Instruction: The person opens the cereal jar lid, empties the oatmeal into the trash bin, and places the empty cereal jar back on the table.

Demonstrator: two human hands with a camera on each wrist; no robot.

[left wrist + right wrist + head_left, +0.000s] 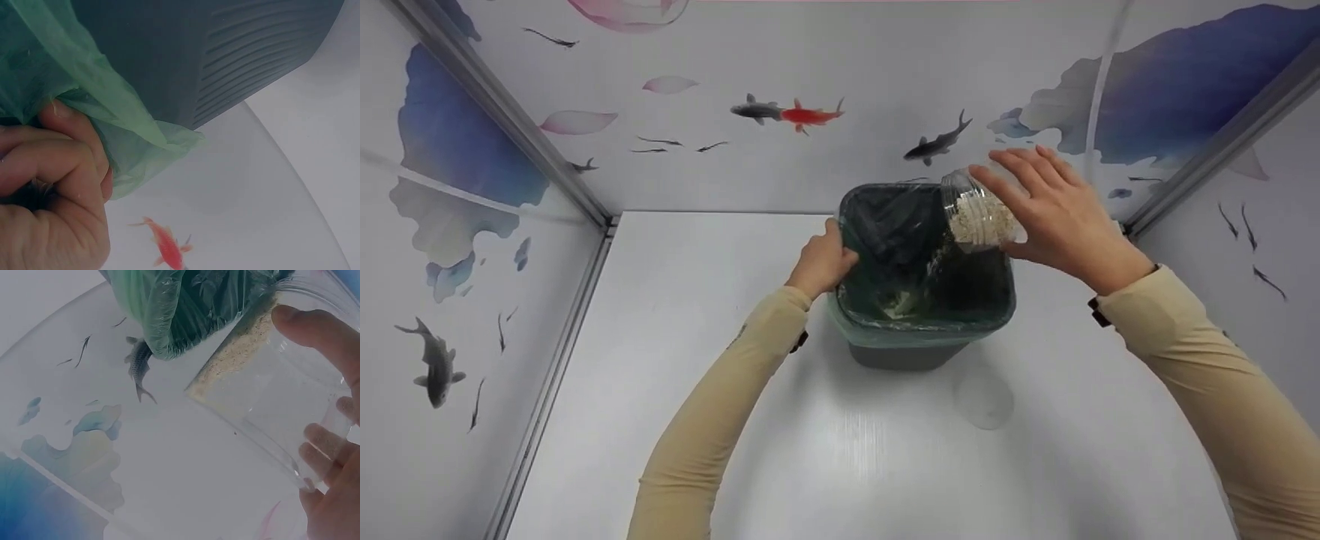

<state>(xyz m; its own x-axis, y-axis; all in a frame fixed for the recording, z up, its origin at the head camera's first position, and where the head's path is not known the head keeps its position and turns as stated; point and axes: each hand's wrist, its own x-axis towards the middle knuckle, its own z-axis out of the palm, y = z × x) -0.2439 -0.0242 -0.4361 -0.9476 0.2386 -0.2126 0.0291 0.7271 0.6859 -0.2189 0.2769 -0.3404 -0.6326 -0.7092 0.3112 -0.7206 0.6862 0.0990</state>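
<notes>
A dark grey trash bin [904, 358] stands on the white table, lined with a green plastic bag [911, 336] folded over its rim. My left hand [819, 262] grips the bin's left rim through the bag; the left wrist view shows its fingers [70, 126] curled at the bunched plastic. Over the bin's right side, my right hand [1054, 214] holds a clear jar [976, 217] tipped on its side, mouth toward the bin. Pale flaky grains [236, 354] lie along the jar's lower wall. Some fall from its mouth, and a small pile [898, 304] shows inside the bag.
A clear round lid [988, 401] lies on the table [682, 360] in front of the bin, to the right. White panels printed with fish and blue shapes [825, 45] enclose the back and both sides, joined by metal posts [551, 356].
</notes>
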